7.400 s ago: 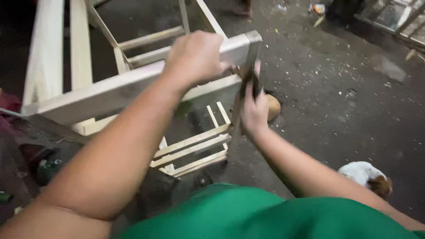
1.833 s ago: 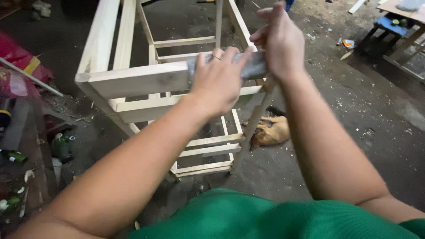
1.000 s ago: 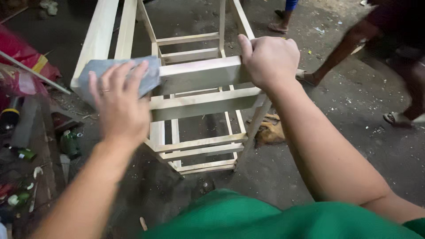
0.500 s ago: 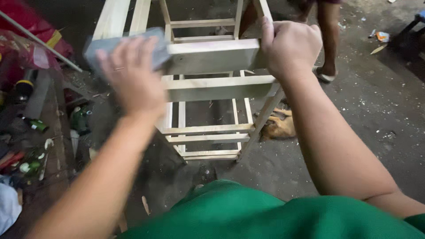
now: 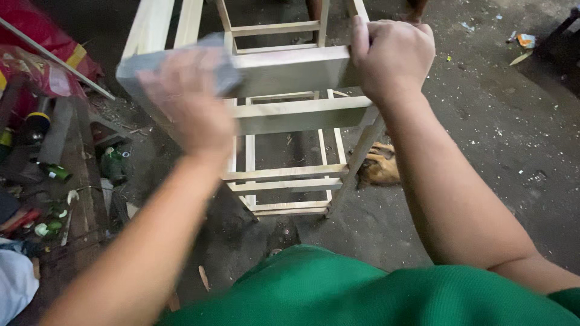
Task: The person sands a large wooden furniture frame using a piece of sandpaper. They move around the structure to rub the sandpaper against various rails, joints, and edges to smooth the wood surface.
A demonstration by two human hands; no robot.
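Note:
A pale bare-wood frame (image 5: 296,115) of rails and slats stands on the dark floor in front of me. My left hand (image 5: 187,99) presses a grey sheet of sandpaper (image 5: 142,63) flat against the left end of the top rail (image 5: 290,69); the hand is blurred. Over at the rail's right corner my right hand (image 5: 393,57) is clenched around the wood, thumb on the near face. Green cloth of my clothing fills the bottom of the view.
Green bottles (image 5: 112,166), red sacks (image 5: 27,36) and scraps lie along the left side. A tan dog (image 5: 380,166) lies on the floor behind the frame's right leg. Wood chips litter the concrete floor (image 5: 501,133). Another person's feet (image 5: 417,7) show at the top edge.
My left hand with the sandpaper slid from the rail's right part to its left end. My right hand took hold of the right corner. The other person's legs moved off toward the top.

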